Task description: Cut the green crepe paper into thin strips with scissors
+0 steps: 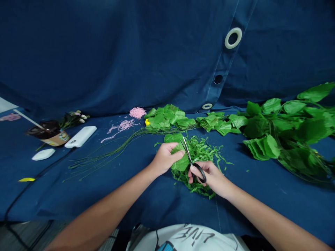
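Observation:
My left hand (169, 157) pinches a broad green artificial leaf (181, 163) between thumb and fingers. My right hand (206, 174) grips a pair of scissors (187, 150) by the black handles, and its metal blades point up and away from me, slightly parted. The blades lie at the leaf's right edge; whether they touch it I cannot tell. Beneath both hands is a heap of thin green clippings (206, 150) on the blue cloth. Just beyond lies a pile of flat green leaves (167, 116).
Long thin green stems (112, 151) stretch to the left. Leafy vines (295, 129) fill the right side. Pink threads (120, 129) and a pink tuft (137, 112) lie farther back. At left are a drink cup (52, 134) with a straw, a white device (81, 136) and a black cable (39, 176).

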A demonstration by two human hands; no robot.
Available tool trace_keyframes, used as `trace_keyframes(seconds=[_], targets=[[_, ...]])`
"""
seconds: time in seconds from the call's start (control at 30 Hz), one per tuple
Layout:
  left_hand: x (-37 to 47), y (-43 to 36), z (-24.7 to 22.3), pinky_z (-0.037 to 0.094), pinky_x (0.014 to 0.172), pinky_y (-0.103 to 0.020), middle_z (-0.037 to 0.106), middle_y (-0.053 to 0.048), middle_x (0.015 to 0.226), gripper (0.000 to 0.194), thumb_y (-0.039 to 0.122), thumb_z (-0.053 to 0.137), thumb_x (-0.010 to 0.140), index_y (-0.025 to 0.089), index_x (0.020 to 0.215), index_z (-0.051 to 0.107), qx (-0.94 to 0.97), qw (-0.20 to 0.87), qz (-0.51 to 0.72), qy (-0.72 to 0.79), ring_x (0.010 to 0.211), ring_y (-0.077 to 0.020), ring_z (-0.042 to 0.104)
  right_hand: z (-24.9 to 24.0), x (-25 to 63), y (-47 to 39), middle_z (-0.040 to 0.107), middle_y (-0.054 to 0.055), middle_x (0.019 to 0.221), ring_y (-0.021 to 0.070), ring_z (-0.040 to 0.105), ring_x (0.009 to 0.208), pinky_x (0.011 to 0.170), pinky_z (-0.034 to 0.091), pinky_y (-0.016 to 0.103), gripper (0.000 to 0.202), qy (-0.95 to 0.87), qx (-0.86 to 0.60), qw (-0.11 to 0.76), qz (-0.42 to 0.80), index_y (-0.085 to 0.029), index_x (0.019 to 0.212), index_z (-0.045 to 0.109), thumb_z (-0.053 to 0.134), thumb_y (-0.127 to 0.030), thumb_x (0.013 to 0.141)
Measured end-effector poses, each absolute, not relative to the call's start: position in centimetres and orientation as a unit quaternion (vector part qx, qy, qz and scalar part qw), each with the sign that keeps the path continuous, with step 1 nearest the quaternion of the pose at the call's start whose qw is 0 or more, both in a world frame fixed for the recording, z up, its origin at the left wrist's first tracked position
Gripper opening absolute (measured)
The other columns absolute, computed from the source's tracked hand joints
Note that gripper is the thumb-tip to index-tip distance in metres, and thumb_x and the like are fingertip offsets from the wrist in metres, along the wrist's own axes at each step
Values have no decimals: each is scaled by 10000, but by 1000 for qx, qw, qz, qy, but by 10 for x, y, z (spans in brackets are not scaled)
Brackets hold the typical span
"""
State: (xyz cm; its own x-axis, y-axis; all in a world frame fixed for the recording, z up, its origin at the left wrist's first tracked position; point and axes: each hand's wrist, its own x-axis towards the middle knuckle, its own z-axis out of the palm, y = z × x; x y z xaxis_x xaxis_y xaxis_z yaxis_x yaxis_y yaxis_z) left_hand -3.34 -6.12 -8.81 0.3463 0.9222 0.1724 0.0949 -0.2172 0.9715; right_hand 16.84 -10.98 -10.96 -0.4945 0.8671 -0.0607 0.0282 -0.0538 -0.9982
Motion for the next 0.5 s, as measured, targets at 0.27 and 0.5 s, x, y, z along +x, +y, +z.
trace_keyframes(seconds=[0.27, 0.5], targets=[[-33, -61, -89, 381, 572, -212, 587, -11, 688, 238, 330, 656, 840, 97, 794, 673, 661, 484, 416, 394, 624, -110, 488, -108, 170, -111, 705, 56, 735, 77, 436, 483, 446, 299, 199, 445, -623, -362, 314, 618, -126, 838, 694, 570, -544, 932], [-33, -62, -87, 384, 569, -213, 599, -7, 684, 225, 317, 641, 840, 101, 794, 681, 668, 478, 400, 406, 610, -114, 500, -111, 168, -112, 675, 27, 656, 81, 448, 494, 468, 323, 198, 376, -617, -382, 338, 600, -133, 754, 677, 681, -490, 873]])
